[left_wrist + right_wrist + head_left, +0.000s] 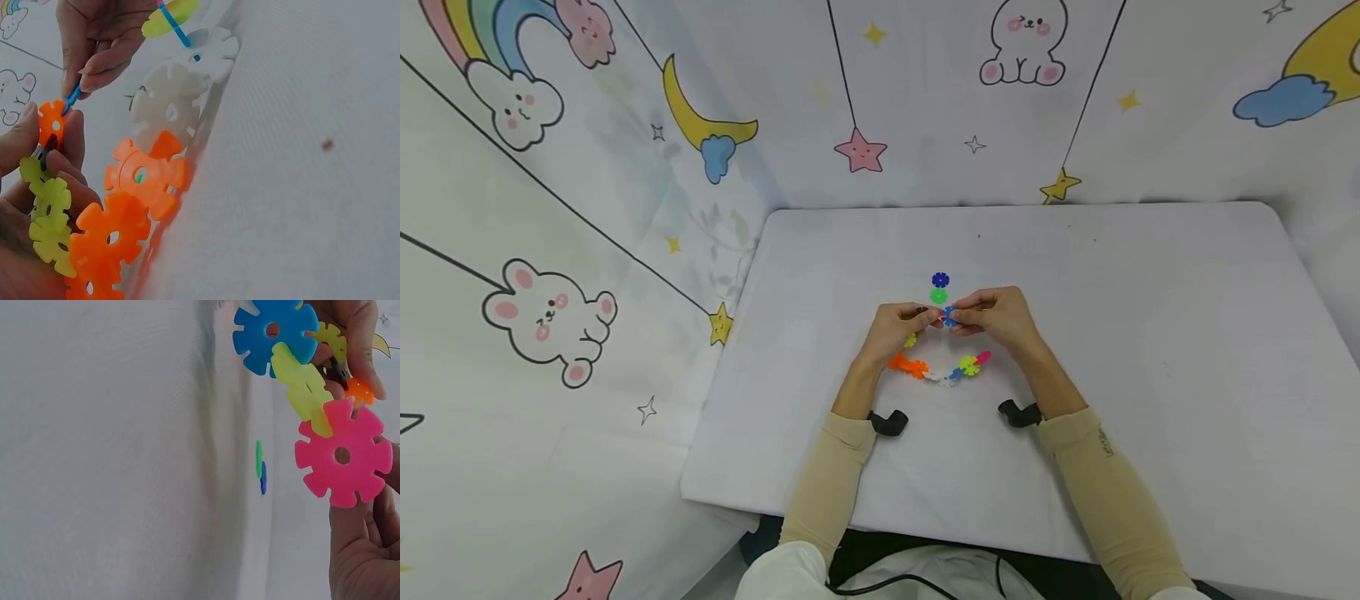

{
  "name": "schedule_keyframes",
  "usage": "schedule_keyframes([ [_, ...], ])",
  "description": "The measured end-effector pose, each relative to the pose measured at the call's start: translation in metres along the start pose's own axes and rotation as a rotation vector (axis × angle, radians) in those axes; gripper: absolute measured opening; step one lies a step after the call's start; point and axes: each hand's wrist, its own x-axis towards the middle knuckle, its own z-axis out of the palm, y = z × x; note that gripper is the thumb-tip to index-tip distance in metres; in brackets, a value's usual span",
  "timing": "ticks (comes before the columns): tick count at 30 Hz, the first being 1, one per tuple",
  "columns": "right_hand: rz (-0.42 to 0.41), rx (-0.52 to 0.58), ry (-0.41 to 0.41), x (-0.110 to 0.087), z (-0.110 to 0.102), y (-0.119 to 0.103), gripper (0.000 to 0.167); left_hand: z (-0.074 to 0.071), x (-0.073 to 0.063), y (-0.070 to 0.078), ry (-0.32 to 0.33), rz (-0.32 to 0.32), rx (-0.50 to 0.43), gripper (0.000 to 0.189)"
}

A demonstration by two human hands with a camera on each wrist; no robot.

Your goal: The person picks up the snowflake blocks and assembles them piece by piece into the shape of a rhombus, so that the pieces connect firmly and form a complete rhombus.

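Note:
My left hand (895, 329) pinches an orange notched disc (53, 111) at one end of a curved chain of flower-shaped plastic discs. The fingers of my right hand (1000, 315) grip a blue disc (950, 317), seen edge-on in the left wrist view, where it meets the orange one. How deeply the two interlock cannot be told. From the left hand the chain runs through a dark piece, yellow discs (51, 203), orange discs (125, 219) and white discs (156, 94). Blue (253, 340), yellow (300, 381) and pink (356, 475) discs form its other end.
Beyond the hands, a green disc (938, 296) and a dark blue disc (941, 280) lie loose on the white table (1150, 333). Black wrist mounts (889, 422) sit at both wrists. A patterned cloth (925, 100) hangs behind and to the left.

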Motion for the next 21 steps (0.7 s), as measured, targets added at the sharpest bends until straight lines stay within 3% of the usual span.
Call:
schedule_keyframes([
  [4, -0.019, -0.027, -0.007, -0.001, 0.000, 0.003, 0.028, -0.002, 0.000, -0.002, 0.005, -0.001, 0.002, 0.037],
  [8, -0.024, -0.129, -0.038, -0.003, 0.001, 0.005, 0.032, -0.004, 0.002, -0.005, 0.002, -0.009, 0.009, 0.040],
  [16, 0.036, -0.576, -0.026, -0.013, -0.003, 0.001, 0.050, -0.005, 0.004, -0.005, 0.036, -0.021, -0.014, 0.039],
  [21, 0.139, -0.780, -0.152, -0.024, -0.013, -0.005, 0.056, -0.006, 0.003, -0.005, 0.045, -0.009, -0.059, 0.035],
])
